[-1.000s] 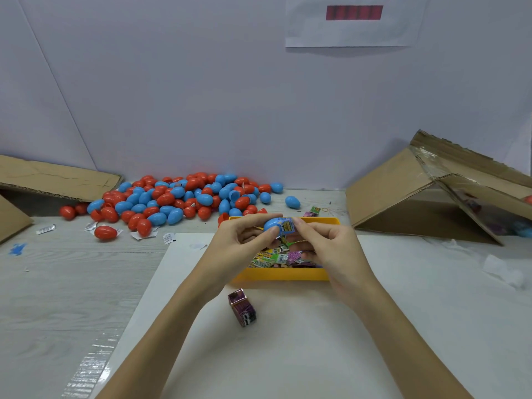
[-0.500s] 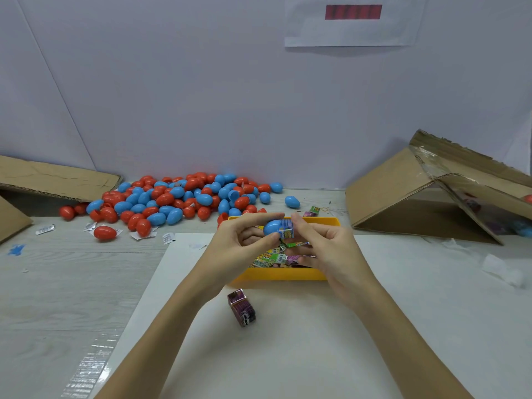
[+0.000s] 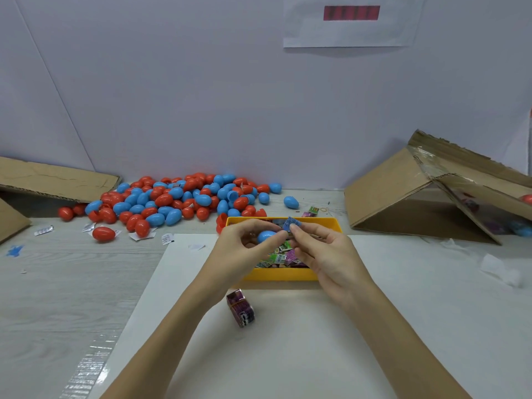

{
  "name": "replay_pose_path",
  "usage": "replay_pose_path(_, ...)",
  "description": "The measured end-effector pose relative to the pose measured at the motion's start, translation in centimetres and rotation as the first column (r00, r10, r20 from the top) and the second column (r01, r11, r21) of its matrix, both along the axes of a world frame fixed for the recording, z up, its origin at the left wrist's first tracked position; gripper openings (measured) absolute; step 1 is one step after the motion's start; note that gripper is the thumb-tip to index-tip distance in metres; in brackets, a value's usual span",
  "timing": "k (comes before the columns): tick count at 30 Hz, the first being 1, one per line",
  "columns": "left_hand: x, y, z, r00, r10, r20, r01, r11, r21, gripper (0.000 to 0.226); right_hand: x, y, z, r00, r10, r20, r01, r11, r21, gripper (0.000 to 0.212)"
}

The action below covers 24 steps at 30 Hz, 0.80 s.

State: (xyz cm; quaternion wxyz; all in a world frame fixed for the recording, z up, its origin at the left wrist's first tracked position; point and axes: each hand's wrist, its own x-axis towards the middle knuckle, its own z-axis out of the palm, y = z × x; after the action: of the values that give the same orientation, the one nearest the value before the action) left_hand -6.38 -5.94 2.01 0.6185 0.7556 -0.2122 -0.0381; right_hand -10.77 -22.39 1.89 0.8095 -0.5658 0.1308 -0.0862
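Observation:
My left hand (image 3: 243, 249) holds a blue plastic egg half (image 3: 266, 236) over the yellow tray (image 3: 280, 275). My right hand (image 3: 325, 251) pinches a small blue printed packet (image 3: 291, 224) just above and right of the egg half. The tray holds several small colourful printed packets (image 3: 280, 256). A small purple printed box (image 3: 240, 308) lies on the white sheet (image 3: 288, 355) in front of the tray, between my forearms.
A heap of red and blue plastic eggs (image 3: 178, 198) lies at the back left, with a lone red egg (image 3: 103, 234) nearer. Folded cardboard (image 3: 403, 197) stands at the right, flat cardboard (image 3: 54, 180) at the left. Paper scraps lie scattered about.
The blue packet, earlier pressed against the egg, is now lifted up and to the right of it in my right hand. The egg sits lower in my left hand.

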Motion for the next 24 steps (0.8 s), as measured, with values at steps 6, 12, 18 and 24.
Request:
replay_pose_path(6,0.2,-0.3,-0.3,0.994,0.062,0.095,-0.061,0.998,-0.007,0.006,-0.1,0.1,0.0,0.996,0.091,-0.023,-0.093,0.992,-0.083,0.021)
replay_pose_path(12,0.5,0.5,-0.5,0.929,0.053,0.365,-0.147,0.961,0.233,0.007,-0.2,-0.5,0.1,0.985,0.095,0.142,0.027,0.737,-0.676,0.027)
replay_pose_path(18,0.5,0.7,-0.6,0.902,-0.033,0.431,-0.117,0.941,0.318,0.011,-0.3,-0.6,-0.3,0.965,0.182,0.186,0.117,0.335,-0.935,0.009)
replay_pose_path(24,0.5,0.5,-0.1,0.984,0.014,0.179,-0.038,0.991,0.128,0.025,0.2,-1.3,-0.8,0.979,-0.076,0.188,0.194,0.622,-0.758,0.01)
